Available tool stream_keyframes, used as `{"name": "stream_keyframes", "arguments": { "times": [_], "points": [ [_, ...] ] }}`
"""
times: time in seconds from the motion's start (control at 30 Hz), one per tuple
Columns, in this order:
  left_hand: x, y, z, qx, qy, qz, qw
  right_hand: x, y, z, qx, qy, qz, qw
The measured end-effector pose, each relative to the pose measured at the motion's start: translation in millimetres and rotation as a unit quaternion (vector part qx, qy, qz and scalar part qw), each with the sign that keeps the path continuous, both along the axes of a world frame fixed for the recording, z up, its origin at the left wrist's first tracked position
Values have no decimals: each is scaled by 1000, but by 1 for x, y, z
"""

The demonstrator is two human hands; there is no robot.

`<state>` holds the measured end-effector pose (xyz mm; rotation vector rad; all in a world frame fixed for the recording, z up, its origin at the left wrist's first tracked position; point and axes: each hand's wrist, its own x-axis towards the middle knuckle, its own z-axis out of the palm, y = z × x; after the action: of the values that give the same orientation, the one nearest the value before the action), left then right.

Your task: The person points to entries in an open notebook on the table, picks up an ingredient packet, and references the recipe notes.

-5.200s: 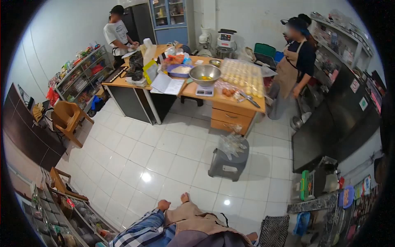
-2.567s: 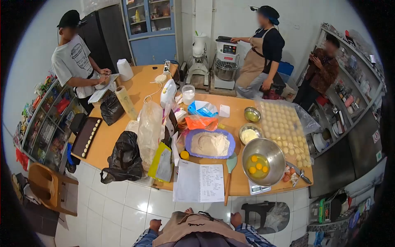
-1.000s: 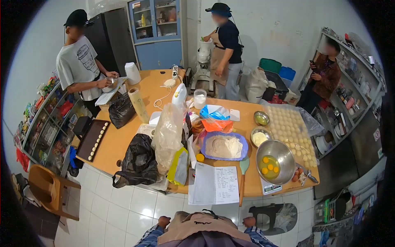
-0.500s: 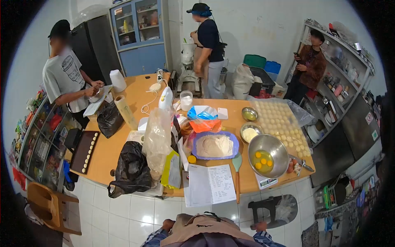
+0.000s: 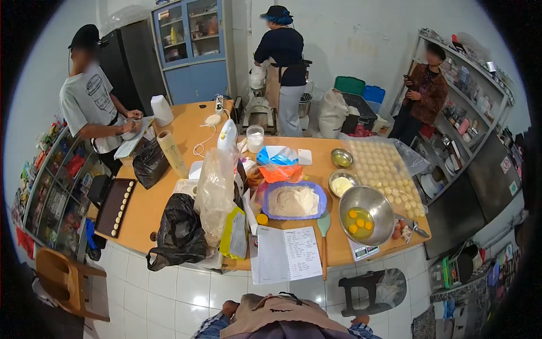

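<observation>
My left hand [image 5: 230, 308] hangs low beside my apron [image 5: 282, 313], its fingers curled but partly hidden. My right hand [image 5: 360, 320] hangs on the apron's other side, small and mostly cut off by the sleeve. Nearest to both, at the table's front edge, lies an open notebook [image 5: 287, 255]. A green spatula [image 5: 323, 225] with a wooden handle rests beside it. The steel bowl [image 5: 374, 200] with several yolks stands on a scale [image 5: 364, 251]. Behind the notebook is a purple tub [image 5: 293, 216] of flour. Dough balls [image 5: 375, 164] lie under plastic at the right.
One person [image 5: 93, 107] works over a small bowl at the left. Another person [image 5: 282, 62] stands at the stand mixer [image 5: 258, 85]. A third person [image 5: 422, 93] holds a phone by the shelves. A dark stool [image 5: 375, 291] and brown chair [image 5: 65, 282] stand on the floor.
My view has moved up to the table from farther away. The co-worker went from the large mixer to the stand mixer and now faces away. Both my hands remain low.
</observation>
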<state>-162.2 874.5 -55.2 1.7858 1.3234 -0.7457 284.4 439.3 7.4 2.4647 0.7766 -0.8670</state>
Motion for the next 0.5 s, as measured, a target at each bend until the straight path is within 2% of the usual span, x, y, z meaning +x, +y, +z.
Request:
{"name": "stream_keyframes", "arguments": {
  "times": [0.13,0.23,0.3,0.33,0.4,0.47,0.5],
  "points": [
    [8,-2,24,-13,39,127,991,-24,36,-32,12,75,79,994],
    [-3,2,11,-6,-4,-49,999,-43,72,-21,22,117,155,981],
    [-10,4,-10,-48,-2,32,998,-48,91,-16,43,142,194,970],
    [-8,4,-3,-70,-2,73,995,-49,98,-14,52,153,214,963],
    [-14,3,-12,-35,-5,36,999,-50,106,-8,106,128,255,953],
    [-10,3,7,-13,8,28,1000,-50,117,6,137,109,315,933],
    [-4,2,25,-9,22,37,999,-34,104,-39,151,151,361,908]
  ]
}}
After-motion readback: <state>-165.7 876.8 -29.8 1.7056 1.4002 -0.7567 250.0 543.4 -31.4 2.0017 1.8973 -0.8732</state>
